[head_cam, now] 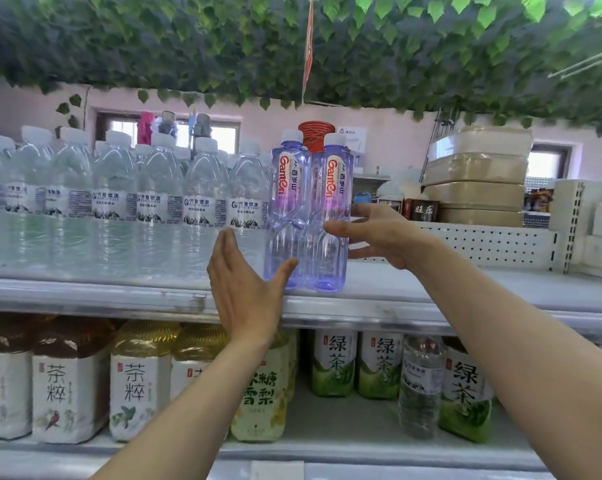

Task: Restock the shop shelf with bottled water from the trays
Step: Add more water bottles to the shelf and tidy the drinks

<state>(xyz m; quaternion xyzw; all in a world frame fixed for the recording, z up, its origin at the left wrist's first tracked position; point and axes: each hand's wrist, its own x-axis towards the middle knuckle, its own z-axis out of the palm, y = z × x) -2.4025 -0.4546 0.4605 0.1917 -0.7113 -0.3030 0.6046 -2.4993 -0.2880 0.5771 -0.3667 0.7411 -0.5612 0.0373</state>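
Looking at two purple bottles (310,202) mid-frame, standing upright near the front edge of the upper shelf (431,306), just beside the clear water row (119,202). Flanking them with both palms spread wide, gripping nothing: left hand (244,289) low by the base, right hand (379,233) brushing the waist. Could easily tip one off the lip with a lopsided nudge, or domino it into the clear ones.

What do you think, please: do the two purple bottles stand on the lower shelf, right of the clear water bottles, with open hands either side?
No: the head view shows the purple bottles on the upper shelf; the rest is right.
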